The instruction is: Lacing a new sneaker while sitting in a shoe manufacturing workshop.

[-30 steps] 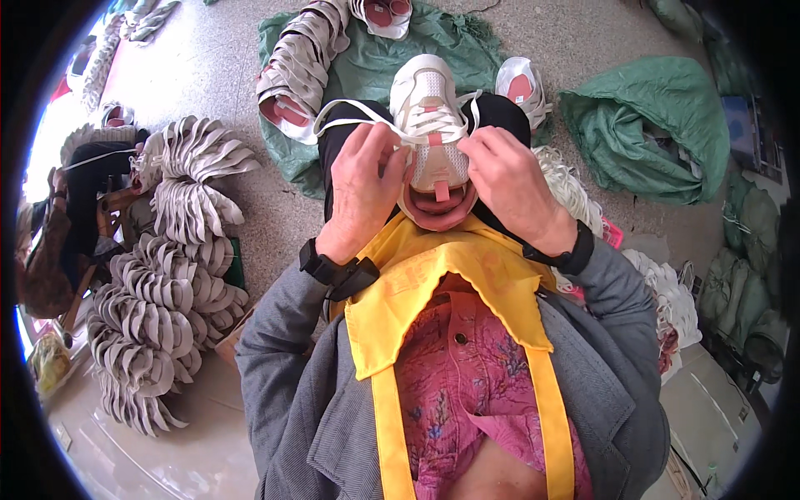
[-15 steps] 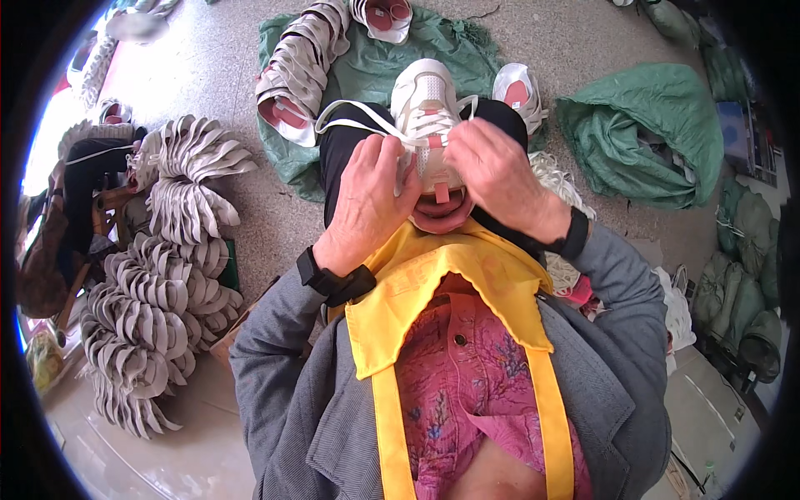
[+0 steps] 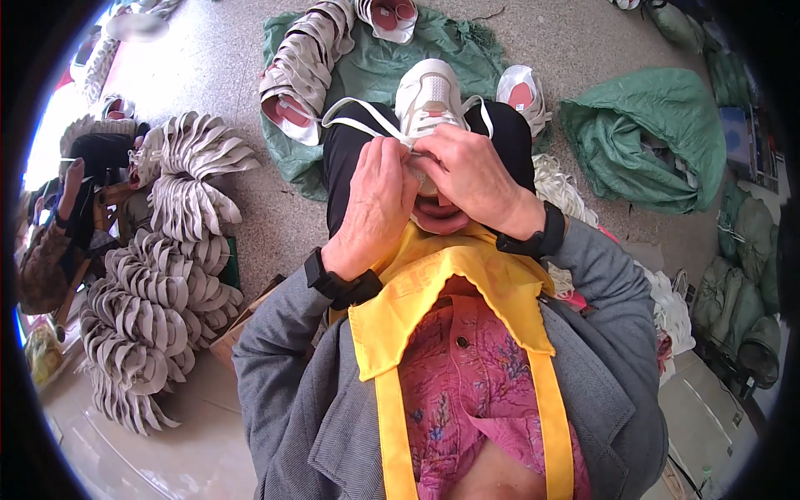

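A white and beige sneaker (image 3: 429, 90) with pink details lies between my knees, toe pointing away and heel opening toward me. Its white shoelace (image 3: 354, 123) runs through the eyelets, one loop hanging left and a loose end on the right. My left hand (image 3: 377, 196) is closed at the left edge of the laced part, fingertips pinched on the lace. From the right, my right hand (image 3: 473, 177) reaches over the tongue, its fingers bent and pressed together beside the left fingertips. What lies under the right fingertips is mostly hidden.
A row of stacked shoe uppers (image 3: 304, 71) lies on a green sheet (image 3: 383, 62) ahead. Heaps of grey-white shoe pieces (image 3: 146, 317) stand on my left, near a seated co-worker (image 3: 50, 258). A green sack (image 3: 650, 137) and a pile of white laces (image 3: 560, 187) are at right.
My right hand has shifted left across the shoe, meeting my left hand's fingertips and covering more of the lacing. The left hand stays near the lace. At far left, the co-worker's arm has moved.
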### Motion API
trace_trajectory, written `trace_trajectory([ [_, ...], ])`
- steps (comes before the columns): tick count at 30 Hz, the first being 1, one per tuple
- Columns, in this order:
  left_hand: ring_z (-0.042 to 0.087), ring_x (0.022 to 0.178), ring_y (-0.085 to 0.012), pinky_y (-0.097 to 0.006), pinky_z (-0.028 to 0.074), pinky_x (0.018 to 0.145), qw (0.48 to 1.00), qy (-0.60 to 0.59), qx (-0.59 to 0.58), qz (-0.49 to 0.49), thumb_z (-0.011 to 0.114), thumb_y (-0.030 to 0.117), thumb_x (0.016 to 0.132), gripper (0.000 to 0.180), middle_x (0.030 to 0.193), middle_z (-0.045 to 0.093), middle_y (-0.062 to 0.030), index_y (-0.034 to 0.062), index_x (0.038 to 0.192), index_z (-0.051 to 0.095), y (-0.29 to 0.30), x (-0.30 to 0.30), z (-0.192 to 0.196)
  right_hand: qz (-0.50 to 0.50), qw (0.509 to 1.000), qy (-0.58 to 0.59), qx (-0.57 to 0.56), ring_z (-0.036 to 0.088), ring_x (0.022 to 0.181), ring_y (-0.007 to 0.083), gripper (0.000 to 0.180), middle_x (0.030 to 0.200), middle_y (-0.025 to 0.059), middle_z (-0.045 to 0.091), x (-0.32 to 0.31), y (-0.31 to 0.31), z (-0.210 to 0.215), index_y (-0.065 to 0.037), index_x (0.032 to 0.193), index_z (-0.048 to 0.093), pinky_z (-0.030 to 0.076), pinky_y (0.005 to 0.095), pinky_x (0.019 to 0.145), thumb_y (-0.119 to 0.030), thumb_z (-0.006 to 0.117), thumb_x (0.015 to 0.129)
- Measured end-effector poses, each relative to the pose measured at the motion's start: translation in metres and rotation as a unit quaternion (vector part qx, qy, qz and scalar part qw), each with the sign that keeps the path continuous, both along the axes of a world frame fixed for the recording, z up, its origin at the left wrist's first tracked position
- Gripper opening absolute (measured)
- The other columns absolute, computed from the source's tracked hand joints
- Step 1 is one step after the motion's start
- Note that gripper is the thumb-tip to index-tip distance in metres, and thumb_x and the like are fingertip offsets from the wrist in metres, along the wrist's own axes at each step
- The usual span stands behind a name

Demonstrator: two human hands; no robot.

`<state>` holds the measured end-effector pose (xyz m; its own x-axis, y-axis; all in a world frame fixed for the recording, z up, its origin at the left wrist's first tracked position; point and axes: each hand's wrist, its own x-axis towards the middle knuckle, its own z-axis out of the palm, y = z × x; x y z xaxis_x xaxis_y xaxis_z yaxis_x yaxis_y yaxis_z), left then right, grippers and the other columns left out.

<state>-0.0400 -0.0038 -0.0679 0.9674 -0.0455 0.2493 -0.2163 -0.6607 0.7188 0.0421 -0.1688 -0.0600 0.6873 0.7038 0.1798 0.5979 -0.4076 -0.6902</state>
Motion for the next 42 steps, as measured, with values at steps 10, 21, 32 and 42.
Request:
trace_trajectory([
  [10, 0.056, 0.082, -0.0395, -0.047, 0.047, 0.073, 0.997, 0.002, -0.064, 0.033, 0.058, -0.003, 0.085, 0.021, 0.087, 0.052, -0.0182, -0.0013, 0.104, 0.049, 0.001, 0.002, 0.002, 0.048, 0.999, 0.021, -0.004, 0.066, 0.070, 0.0340, 0.012, 0.079, 0.0149, 0.065, 0.008, -0.018, 0.048, -0.001, 0.083, 0.062, 0.052, 0.0409, 0.062, -0.011, 0.067, 0.087],
  [21, 0.067, 0.082, -0.0268, -0.036, 0.053, 0.073, 0.942, 0.152, -0.199, -0.224, 0.063, 0.000, 0.086, 0.018, 0.087, 0.064, -0.0142, 0.0014, 0.104, 0.060, 0.006, 0.054, 0.045, 0.030, 0.979, 0.180, 0.091, 0.059, 0.065, 0.0135, 0.010, 0.073, 0.0059, 0.061, 0.008, -0.046, 0.072, -0.001, 0.084, 0.062, 0.046, 0.0280, 0.059, -0.004, 0.072, 0.086],
  [32, 0.059, 0.091, -0.0060, -0.025, 0.050, 0.083, 0.909, 0.245, -0.309, -0.135, 0.059, 0.004, 0.102, 0.005, 0.090, 0.064, -0.0019, -0.0006, 0.100, 0.059, 0.006, 0.044, 0.024, 0.019, 0.894, 0.411, 0.178, 0.061, 0.072, 0.0065, 0.010, 0.089, 0.0021, 0.064, -0.003, -0.065, 0.035, -0.003, 0.098, 0.055, 0.051, 0.0218, 0.064, -0.010, 0.053, 0.105],
  [42, 0.057, 0.073, -0.0068, -0.023, 0.043, 0.067, 0.881, 0.304, -0.362, -0.013, 0.061, 0.017, 0.103, 0.016, 0.082, 0.066, -0.0022, 0.0059, 0.092, 0.060, 0.138, -0.026, 0.050, -0.177, 0.831, 0.485, 0.205, 0.050, 0.060, 0.0060, 0.018, 0.079, 0.0002, 0.054, 0.029, -0.228, 0.025, -0.008, 0.089, 0.051, 0.039, 0.0209, 0.052, -0.018, 0.053, 0.105],
])
